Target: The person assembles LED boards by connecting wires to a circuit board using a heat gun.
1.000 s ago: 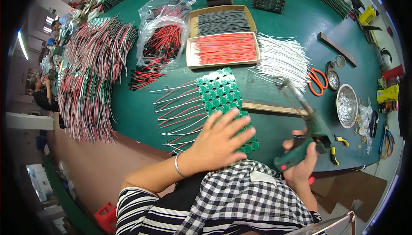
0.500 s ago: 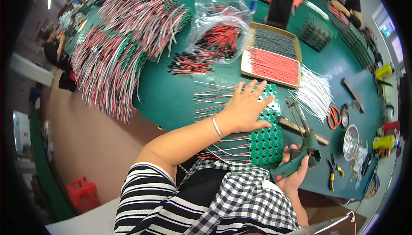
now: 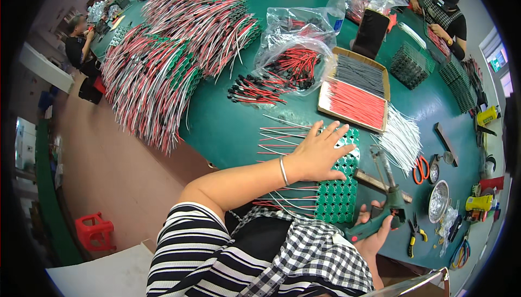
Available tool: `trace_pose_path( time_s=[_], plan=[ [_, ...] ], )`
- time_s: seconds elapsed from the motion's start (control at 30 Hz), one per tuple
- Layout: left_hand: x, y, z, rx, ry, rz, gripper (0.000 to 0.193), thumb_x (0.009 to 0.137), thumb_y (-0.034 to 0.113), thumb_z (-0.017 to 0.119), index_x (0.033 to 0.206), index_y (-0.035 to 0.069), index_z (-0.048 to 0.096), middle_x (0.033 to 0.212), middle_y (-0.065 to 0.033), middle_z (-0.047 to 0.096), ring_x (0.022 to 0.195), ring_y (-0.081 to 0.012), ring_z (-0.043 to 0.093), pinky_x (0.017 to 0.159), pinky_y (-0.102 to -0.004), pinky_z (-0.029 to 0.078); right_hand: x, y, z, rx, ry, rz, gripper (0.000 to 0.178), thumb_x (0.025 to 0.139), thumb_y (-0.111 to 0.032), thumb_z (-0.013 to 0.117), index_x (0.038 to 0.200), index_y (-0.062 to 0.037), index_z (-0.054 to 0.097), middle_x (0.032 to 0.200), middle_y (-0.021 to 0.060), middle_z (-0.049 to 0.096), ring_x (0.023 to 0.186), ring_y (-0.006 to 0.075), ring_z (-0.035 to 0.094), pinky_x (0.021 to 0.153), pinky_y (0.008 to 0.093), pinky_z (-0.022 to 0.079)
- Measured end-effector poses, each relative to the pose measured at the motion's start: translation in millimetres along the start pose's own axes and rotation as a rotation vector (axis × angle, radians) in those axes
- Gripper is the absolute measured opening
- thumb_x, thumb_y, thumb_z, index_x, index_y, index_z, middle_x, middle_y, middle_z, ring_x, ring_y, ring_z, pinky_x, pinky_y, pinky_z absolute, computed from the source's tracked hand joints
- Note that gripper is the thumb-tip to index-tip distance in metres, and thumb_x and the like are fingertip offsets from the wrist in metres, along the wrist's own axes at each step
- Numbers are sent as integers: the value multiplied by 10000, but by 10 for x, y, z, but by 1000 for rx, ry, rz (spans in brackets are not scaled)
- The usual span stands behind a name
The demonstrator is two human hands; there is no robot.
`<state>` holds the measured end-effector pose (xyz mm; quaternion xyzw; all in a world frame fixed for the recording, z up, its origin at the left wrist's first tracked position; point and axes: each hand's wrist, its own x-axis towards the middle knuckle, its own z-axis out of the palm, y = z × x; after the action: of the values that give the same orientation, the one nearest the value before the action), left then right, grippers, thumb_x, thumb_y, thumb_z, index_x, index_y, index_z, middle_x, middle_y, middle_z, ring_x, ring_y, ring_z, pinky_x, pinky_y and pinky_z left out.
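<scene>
My left hand (image 3: pixel 319 155) lies flat, fingers spread, on a panel of small round green circuit boards (image 3: pixel 336 202). Thin red and white wires (image 3: pixel 293 199) stick out from the panel's left side, partly hidden under my left forearm. In my right hand (image 3: pixel 375 236) I grip a green soldering gun (image 3: pixel 398 199) by its handle, fingers wrapped around it. Its metal tip and feed tube point up and away, just right of the panel and apart from it. A narrow bar (image 3: pixel 374 180) lies partly behind the gun.
Wired panels (image 3: pixel 146 90) pile up at left. A cardboard tray (image 3: pixel 386 109) holds red and dark wires; white wires (image 3: pixel 401 139) lie beside it. Orange-handled scissors (image 3: pixel 421 170), a metal bowl (image 3: pixel 438 200) and yellow-black pliers (image 3: pixel 415 237) sit right. Other people work at the far ends.
The whole view has shifted, so the table's things appear a little lower and mostly further right. Both hands keep their places: left on the panel, right around the soldering gun.
</scene>
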<state>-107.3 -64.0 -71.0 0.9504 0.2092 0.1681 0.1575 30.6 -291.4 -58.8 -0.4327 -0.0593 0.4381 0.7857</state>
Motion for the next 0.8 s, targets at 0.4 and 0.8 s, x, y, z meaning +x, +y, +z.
trace_pose_path(
  time_s=[0.4, 0.8],
  plan=[
    [-797, -1505, -770, 237, 162, -486, 641, 891, 365, 634, 1419, 61, 435, 1479, -220, 383, 1363, -417, 355, 1124, -473, 282, 629, -986, -74, -559, -228, -533, 483, 982, -295, 523, 1320, 36, 428, 1178, 170, 576, 871, 190, 586, 690, 263, 499],
    [-757, -851, -760, 294, 329, -450, 530, 839, 239, 691, 1321, 95, 525, 1270, -159, 554, 1189, -352, 507, 1024, -442, 351, 814, -3304, -4, -1835, -192, -1043, 397, 982, -202, 505, 1342, -40, 545, 994, 2, 618, 682, 21, 495, 571, 176, 364]
  ],
)
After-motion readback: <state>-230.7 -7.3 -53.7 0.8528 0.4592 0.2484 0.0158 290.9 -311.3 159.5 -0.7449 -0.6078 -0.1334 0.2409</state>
